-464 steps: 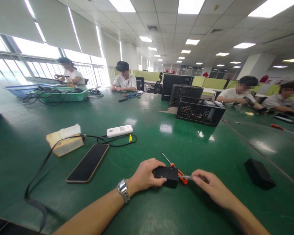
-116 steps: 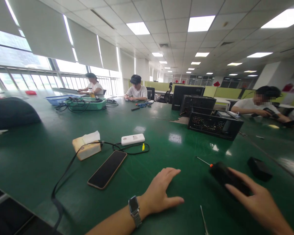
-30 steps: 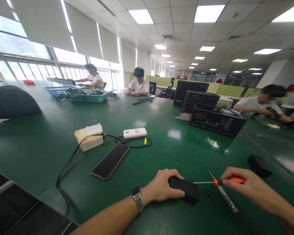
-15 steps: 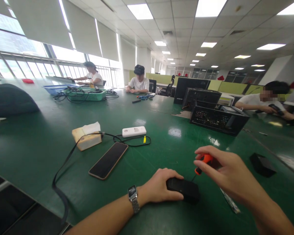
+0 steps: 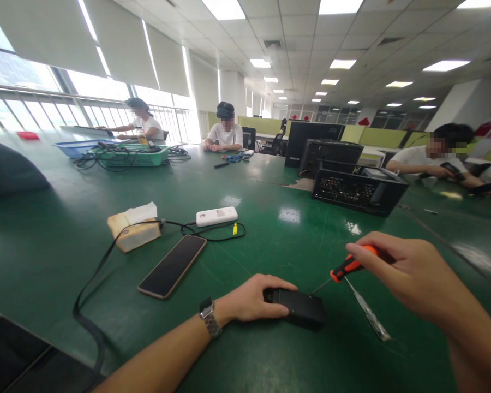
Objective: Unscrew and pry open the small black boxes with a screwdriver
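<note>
My left hand [image 5: 256,297] grips the near-left end of a small black box [image 5: 300,307] on the green table, thumb on one side and fingers on the other. In my right hand [image 5: 405,267] is an orange and black screwdriver [image 5: 349,265], held by its handle. Its thin shaft slants down to the left, and the tip meets the box's far upper edge. Whether the tip sits in a screw is too small to tell. Beside the box, below my right hand, lies a slim clear-handled tool [image 5: 368,311].
Left of my hands lie a phone [image 5: 172,266], a white power bank [image 5: 216,216] with a black cable, and a tissue pack [image 5: 135,232]. Farther back stand a green basket [image 5: 137,156] of cables and a black computer case [image 5: 358,191]. Several people sit around the table.
The screwdriver has tilted from steep to a low slant, as my right hand moved right. My left hand still holds the box, which shows slightly farther left as the view shifted.
</note>
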Tool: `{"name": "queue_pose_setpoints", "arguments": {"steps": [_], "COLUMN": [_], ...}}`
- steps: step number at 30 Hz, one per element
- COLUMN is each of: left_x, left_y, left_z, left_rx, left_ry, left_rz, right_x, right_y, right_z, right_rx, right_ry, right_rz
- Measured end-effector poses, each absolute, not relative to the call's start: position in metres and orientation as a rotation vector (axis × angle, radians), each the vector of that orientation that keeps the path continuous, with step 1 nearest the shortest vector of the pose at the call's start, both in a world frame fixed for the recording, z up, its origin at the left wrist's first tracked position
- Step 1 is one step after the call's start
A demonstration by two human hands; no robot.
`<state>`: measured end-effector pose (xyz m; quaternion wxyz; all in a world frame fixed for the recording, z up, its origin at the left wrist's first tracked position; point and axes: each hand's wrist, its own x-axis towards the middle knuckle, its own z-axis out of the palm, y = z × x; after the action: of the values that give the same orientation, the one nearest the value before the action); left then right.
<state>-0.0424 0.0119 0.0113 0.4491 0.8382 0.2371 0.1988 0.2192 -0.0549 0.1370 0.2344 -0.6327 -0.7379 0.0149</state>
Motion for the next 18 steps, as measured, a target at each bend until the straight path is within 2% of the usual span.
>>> {"name": "queue_pose_setpoints", "arguments": {"steps": [8,18], "left_x": [-0.043,-0.043], "left_y": [0.012,0.013], "left_z": [0.010,0.009], "left_rx": [2.166,2.179], "left_ry": [0.627,0.641], "left_rz": [0.505,0.480], "right_x": [0.200,0.200], "right_y": [-0.056,-0.058], "right_z": [0.136,0.134], "right_rx": [-1.612,-1.565], "right_ry": [-2.102,-2.160], "right_rz": [0.251,0.210]}}
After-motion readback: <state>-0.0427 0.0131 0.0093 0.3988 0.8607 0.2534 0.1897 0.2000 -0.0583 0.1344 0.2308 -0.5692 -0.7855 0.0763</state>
